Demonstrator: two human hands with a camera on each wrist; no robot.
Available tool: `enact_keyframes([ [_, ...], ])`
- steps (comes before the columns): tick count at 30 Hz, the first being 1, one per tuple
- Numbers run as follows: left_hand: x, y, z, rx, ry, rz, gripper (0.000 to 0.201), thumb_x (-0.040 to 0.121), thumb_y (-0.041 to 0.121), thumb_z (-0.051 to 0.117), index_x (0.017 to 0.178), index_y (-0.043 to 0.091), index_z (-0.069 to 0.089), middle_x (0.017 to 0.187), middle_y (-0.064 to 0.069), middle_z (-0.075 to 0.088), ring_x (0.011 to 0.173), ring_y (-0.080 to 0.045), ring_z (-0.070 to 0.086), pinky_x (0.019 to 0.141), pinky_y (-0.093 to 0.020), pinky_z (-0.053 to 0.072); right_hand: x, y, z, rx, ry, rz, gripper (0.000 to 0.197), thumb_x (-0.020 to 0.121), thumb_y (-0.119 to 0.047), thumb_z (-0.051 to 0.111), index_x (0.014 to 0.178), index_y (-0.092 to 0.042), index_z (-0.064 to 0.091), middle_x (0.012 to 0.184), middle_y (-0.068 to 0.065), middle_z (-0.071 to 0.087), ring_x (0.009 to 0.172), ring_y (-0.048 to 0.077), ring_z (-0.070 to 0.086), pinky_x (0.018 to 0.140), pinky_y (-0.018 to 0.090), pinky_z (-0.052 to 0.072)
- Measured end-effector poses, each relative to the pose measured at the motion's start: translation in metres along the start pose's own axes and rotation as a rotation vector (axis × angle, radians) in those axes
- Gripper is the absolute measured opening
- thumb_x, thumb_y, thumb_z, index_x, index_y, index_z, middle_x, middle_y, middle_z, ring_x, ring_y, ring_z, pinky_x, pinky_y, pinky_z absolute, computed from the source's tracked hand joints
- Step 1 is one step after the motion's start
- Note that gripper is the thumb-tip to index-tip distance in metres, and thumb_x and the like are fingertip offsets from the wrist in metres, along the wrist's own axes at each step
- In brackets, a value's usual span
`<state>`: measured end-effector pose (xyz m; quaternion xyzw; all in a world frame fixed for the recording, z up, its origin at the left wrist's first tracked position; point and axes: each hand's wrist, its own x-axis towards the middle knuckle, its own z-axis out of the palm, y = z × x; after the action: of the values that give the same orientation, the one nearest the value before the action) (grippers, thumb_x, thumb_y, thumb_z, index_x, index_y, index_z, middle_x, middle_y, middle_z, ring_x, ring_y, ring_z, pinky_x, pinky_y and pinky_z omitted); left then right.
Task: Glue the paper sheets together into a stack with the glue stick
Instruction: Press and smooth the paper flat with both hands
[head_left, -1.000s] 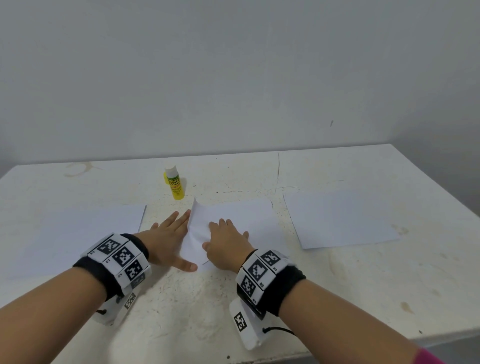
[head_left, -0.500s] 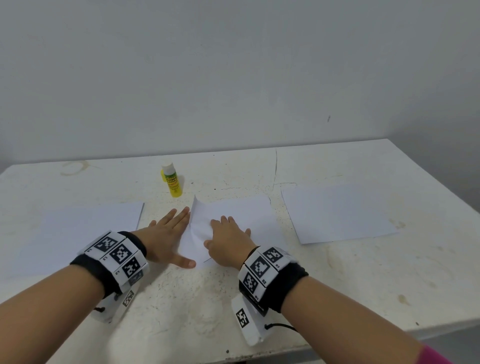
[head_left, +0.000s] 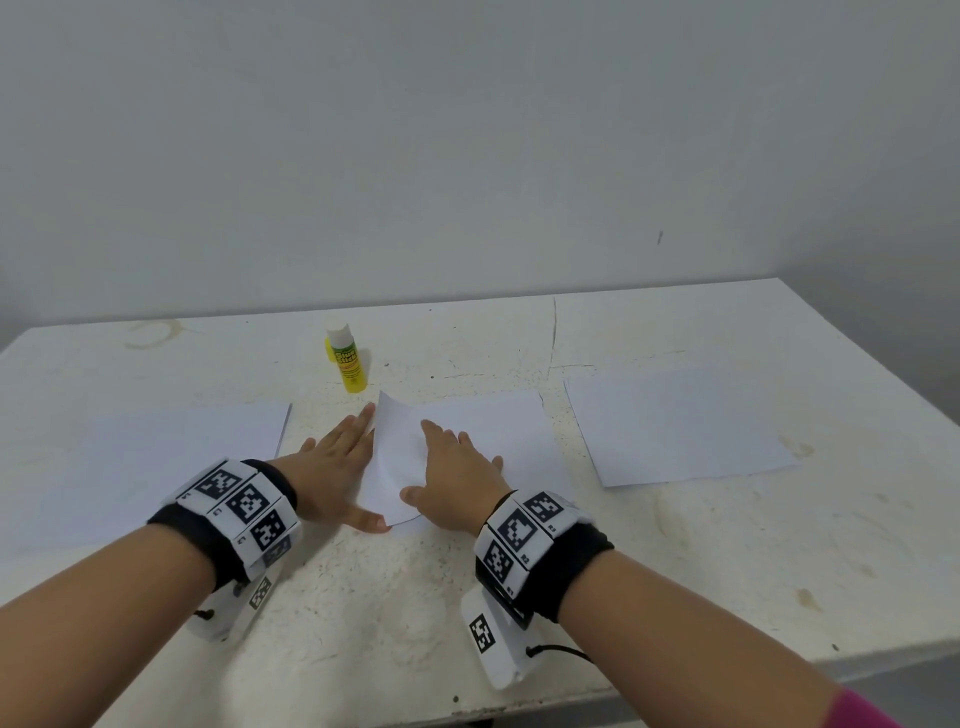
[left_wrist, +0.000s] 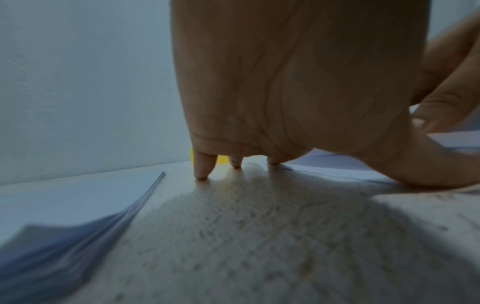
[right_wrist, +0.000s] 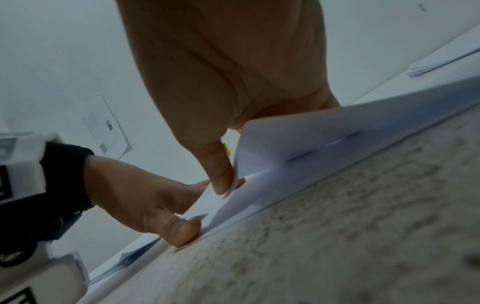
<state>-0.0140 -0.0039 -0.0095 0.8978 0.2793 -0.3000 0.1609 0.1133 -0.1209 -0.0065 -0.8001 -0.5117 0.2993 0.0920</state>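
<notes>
table (head_left: 675, 545) | both hands flat | middle sheet (head_left: 498, 441) edge lifted

yellow glue stick (head_left: 350, 364) with white cap, white paper sheets (head_left: 483, 441), off-white speckled table (head_left: 727, 545)

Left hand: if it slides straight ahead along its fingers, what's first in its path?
Probably the glue stick. The left hand lies flat on the table, fingers pointing at the upright stick; bare tabletop lies between. Depth is approximate.
</notes>
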Motion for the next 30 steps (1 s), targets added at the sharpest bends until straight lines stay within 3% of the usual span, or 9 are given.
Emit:
enact_keyframes([
  [4, -0.004, -0.001, -0.001, -0.027, 0.028, 0.007, 0.152, 0.019, 0.106, 0.016, 0.125, 0.019, -0.048, 0.143, -0.005, -0.050, 0.145, -0.025, -0.022, 0.119, -0.053, 0.007, 0.001, -0.001, 0.000, -0.070, -0.025, -0.021, 0.069, 0.092, -0.042, 0.055, 0.149, -0.026, 0.020, 0.147, 0.008, 0.032, 0.140, 0.026, 0.022, 0.109, 0.058, 0.023],
  [8, -0.008, -0.006, -0.001, 0.034, 0.012, -0.093, 0.177, 0.005, 0.104, 0.004, 0.139, -0.005, -0.033, 0.146, -0.021, -0.040, 0.141, -0.031, -0.029, 0.116, -0.037, -0.010, 0.002, -0.003, -0.002, -0.125, -0.068, 0.006, 0.065, 0.090, -0.047, 0.056, 0.146, -0.024, 0.032, 0.148, 0.007, 0.029, 0.140, 0.026, 0.022, 0.109, 0.057, 0.025],
  [15, -0.018, -0.015, -0.006, -0.043, 0.000, -0.116, 0.175, 0.012, 0.104, 0.026, 0.148, 0.005, -0.021, 0.156, -0.009, -0.027, 0.146, -0.024, -0.018, 0.118, -0.035, -0.004, 0.004, -0.006, -0.003, -0.129, -0.072, 0.028, 0.063, 0.090, -0.047, 0.055, 0.145, -0.024, 0.034, 0.151, 0.008, 0.028, 0.141, 0.027, 0.024, 0.110, 0.055, 0.027],
  [17, -0.019, -0.012, -0.007, -0.037, 0.004, -0.134, 0.164, 0.027, 0.100, 0.038, 0.149, 0.005, -0.020, 0.157, -0.009, -0.025, 0.147, -0.024, -0.016, 0.118, -0.033, -0.003, 0.004, -0.008, -0.003, -0.158, -0.077, 0.029, 0.063, 0.090, -0.044, 0.057, 0.144, -0.022, 0.035, 0.146, 0.009, 0.032, 0.137, 0.027, 0.028, 0.107, 0.053, 0.032],
  [18, -0.020, -0.011, -0.006, -0.037, 0.009, -0.154, 0.154, 0.042, 0.093, 0.049, 0.149, 0.005, -0.018, 0.157, -0.009, -0.023, 0.147, -0.023, -0.014, 0.118, -0.033, -0.002, 0.005, -0.008, -0.003, -0.179, -0.077, 0.029, 0.062, 0.090, -0.042, 0.058, 0.144, -0.022, 0.035, 0.142, 0.009, 0.035, 0.135, 0.027, 0.030, 0.105, 0.052, 0.034],
  [20, -0.019, -0.010, -0.008, -0.067, 0.034, -0.193, 0.125, 0.074, 0.067, 0.063, 0.150, 0.005, -0.015, 0.159, -0.008, -0.020, 0.148, -0.022, -0.011, 0.118, -0.032, 0.000, 0.006, -0.010, -0.002, -0.212, -0.073, 0.028, 0.062, 0.089, -0.041, 0.060, 0.143, -0.021, 0.035, 0.137, 0.009, 0.039, 0.132, 0.027, 0.034, 0.103, 0.051, 0.037],
  [22, -0.018, -0.010, -0.013, -0.131, 0.085, -0.209, 0.098, 0.090, 0.047, 0.059, 0.152, 0.006, -0.005, 0.161, -0.007, -0.010, 0.148, -0.020, -0.002, 0.118, -0.030, 0.005, 0.007, -0.010, -0.002, -0.223, -0.067, 0.022, 0.063, 0.088, -0.042, 0.061, 0.142, -0.020, 0.037, 0.135, 0.010, 0.042, 0.129, 0.028, 0.037, 0.103, 0.050, 0.039],
  [24, -0.016, -0.011, -0.018, -0.194, 0.144, -0.203, 0.079, 0.095, 0.041, 0.053, 0.152, 0.007, 0.010, 0.161, -0.008, 0.003, 0.146, -0.021, 0.012, 0.116, -0.030, 0.014, 0.008, -0.010, -0.002, -0.234, -0.054, 0.011, 0.063, 0.087, -0.043, 0.063, 0.140, -0.019, 0.039, 0.133, 0.010, 0.045, 0.126, 0.028, 0.041, 0.101, 0.048, 0.041],
  [30, -0.008, -0.008, -0.009, -0.056, 0.103, -0.158, 0.117, 0.075, 0.067, 0.064, 0.153, 0.018, -0.008, 0.160, 0.000, -0.017, 0.147, -0.027, 0.005, 0.119, -0.042, 0.017, 0.010, -0.013, -0.007, -0.325, -0.006, -0.050, 0.059, 0.086, -0.045, 0.066, 0.132, -0.015, 0.045, 0.124, 0.007, 0.056, 0.115, 0.025, 0.052, 0.090, 0.031, 0.043],
])
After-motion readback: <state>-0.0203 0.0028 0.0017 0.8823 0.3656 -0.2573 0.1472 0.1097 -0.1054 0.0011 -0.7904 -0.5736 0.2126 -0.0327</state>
